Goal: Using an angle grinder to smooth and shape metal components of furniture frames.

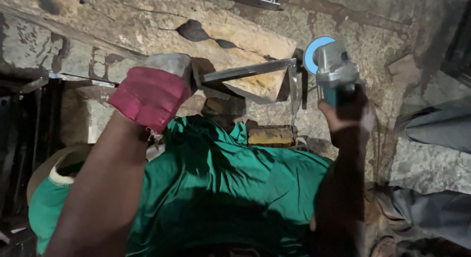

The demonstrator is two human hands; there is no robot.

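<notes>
My left hand (158, 85) wears a grey glove with a red cuff and grips one end of a bent metal angle bar (248, 71). The bar rests against a rough wooden log (162, 21) that runs across the top. My right hand (346, 117) is bare and holds a grey and teal angle grinder (334, 70) upright. Its blue disc (314, 50) sits just right of the bar's far corner, close to it. I cannot tell whether the disc touches the metal. My green shirt (221, 188) fills the lower middle.
A stained concrete floor (373, 31) lies around the log. Another person's legs in grey trousers (431, 127) and a sandalled foot (385, 208) are at the right. Dark metal pieces (19, 139) stand at the left. A small wooden block (271, 135) lies under the bar.
</notes>
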